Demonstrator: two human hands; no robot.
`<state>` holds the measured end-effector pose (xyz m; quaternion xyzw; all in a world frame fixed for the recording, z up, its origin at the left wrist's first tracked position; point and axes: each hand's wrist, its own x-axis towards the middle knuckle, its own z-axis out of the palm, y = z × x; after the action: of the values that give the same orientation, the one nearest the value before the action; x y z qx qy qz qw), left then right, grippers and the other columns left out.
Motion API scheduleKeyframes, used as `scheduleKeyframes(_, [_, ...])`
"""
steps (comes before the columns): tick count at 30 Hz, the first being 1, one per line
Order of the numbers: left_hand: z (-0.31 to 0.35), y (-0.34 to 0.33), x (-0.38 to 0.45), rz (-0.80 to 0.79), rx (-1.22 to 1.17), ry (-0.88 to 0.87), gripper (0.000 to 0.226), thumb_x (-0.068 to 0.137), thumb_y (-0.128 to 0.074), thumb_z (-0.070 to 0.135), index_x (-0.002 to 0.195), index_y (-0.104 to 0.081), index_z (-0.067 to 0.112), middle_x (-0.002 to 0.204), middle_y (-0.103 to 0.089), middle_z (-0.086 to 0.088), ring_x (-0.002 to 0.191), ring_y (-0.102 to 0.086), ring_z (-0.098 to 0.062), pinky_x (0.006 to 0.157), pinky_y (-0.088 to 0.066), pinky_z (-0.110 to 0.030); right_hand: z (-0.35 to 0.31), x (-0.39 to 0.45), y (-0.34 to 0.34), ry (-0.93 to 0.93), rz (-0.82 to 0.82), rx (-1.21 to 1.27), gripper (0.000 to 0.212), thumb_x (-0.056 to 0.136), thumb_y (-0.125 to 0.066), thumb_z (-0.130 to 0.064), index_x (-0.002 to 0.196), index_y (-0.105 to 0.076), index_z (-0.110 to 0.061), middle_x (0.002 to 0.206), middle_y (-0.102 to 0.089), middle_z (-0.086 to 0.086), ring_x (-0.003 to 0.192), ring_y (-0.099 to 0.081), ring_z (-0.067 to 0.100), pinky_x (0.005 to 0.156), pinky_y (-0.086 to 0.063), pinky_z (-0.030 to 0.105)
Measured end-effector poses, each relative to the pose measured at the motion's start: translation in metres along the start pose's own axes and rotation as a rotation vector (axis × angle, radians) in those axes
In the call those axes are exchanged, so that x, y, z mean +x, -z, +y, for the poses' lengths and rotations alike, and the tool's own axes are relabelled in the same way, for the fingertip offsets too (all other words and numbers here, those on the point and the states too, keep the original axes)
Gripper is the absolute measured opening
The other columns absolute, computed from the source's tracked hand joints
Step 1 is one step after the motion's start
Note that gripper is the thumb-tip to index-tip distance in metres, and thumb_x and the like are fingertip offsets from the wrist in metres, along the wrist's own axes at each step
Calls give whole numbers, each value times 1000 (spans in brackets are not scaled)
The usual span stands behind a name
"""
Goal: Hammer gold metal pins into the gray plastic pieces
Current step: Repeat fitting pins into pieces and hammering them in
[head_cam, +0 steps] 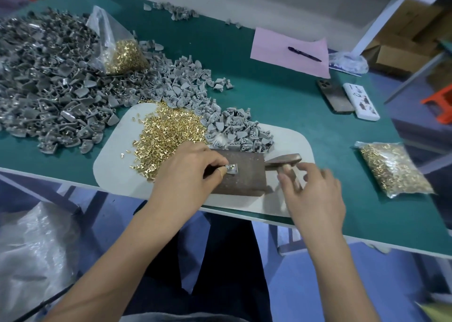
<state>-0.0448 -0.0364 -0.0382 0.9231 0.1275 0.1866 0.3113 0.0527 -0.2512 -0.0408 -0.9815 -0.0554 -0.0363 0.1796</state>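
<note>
The right hand [315,194], fingers spread and blurred, reaches for the hammer [283,161] beside the metal block [242,175]. The left hand [186,172] pinches a gray plastic piece [231,169] on the block. A misaimed blow could strike those fingertips or tip the pin.

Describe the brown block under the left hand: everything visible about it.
The brown block is a flat, roughly rectangular slab, dull rusty brown with pale speckles, looking like worn metal. It lies flat on the white mat near the table's front edge. A small gray plastic piece rests on its top, pinched by the left hand, which covers the block's left end. The hammer lies against its right edge, beside the right hand. Gray pieces border its far side.
</note>
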Motion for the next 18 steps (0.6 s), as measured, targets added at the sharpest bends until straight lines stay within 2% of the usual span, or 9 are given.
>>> scheduleKeyframes(1, [2,-2,1,-5,15,-9,7,90,-69,38,94,-75,35,87,-59,18,96,-48,-8,73,-47,-35,6,0,-2,-14,-62,-34,40,94,-63,-52,124,-61,-26,119,-57,6,114,-50,32,81,-44,42])
scheduleKeyframes(3, [6,-5,4,-7,37,-24,7,90,-70,37,95,-74,36,88,-60,18,96,-49,-8,72,-46,-34,12,1,-6,10,-118,-23,34,99,-60,-45,122,-60,-20,117,-55,8,112,-51,34,79,-44,42])
scheduleKeyframes(5, [6,-8,6,2,47,-29,7,90,-70,37,95,-75,36,88,-60,19,95,-50,-7,69,-46,-32,14,4,-6,38,-110,-16,29,104,-51,-39,121,-59,-16,115,-53,9,107,-55,37,78,-46,44])
scheduleKeyframes(8, [5,-9,7,8,57,-34,6,90,-70,38,94,-74,36,87,-59,20,94,-49,-7,67,-44,-31,17,6,2,52,-64,35,28,107,-40,-40,119,-56,-20,113,-53,4,93,-59,37,74,-46,45])
scheduleKeyframes(11, [3,-10,7,10,64,-32,7,89,-71,39,94,-75,37,87,-59,20,92,-48,-5,64,-41,-29,14,6,17,136,-95,331,24,105,-36,-45,101,-54,-30,83,-61,-7,73,-59,19,62,-44,38])
scheduleKeyframes(13, [3,-10,8,5,64,-35,7,89,-71,39,94,-76,37,85,-59,20,91,-49,-6,63,-41,-28,3,0,25,196,-170,532,26,100,-39,-53,96,-59,-36,69,-56,-3,56,-48,11,54,-40,32])
scheduleKeyframes(15, [2,-10,10,-1,66,-38,8,88,-72,39,94,-77,37,83,-58,20,90,-51,-8,63,-42,-29,-7,-8,25,284,-218,566,26,100,-40,-57,100,-60,-41,67,-51,2,55,-44,14,54,-40,30])
scheduleKeyframes(18, [1,-9,11,-2,65,-46,10,88,-72,40,96,-78,37,84,-59,19,89,-52,-9,65,-47,-31,-15,-13,17,335,-195,361,26,103,-34,-59,102,-57,-46,73,-58,-8,68,-53,15,60,-46,34])
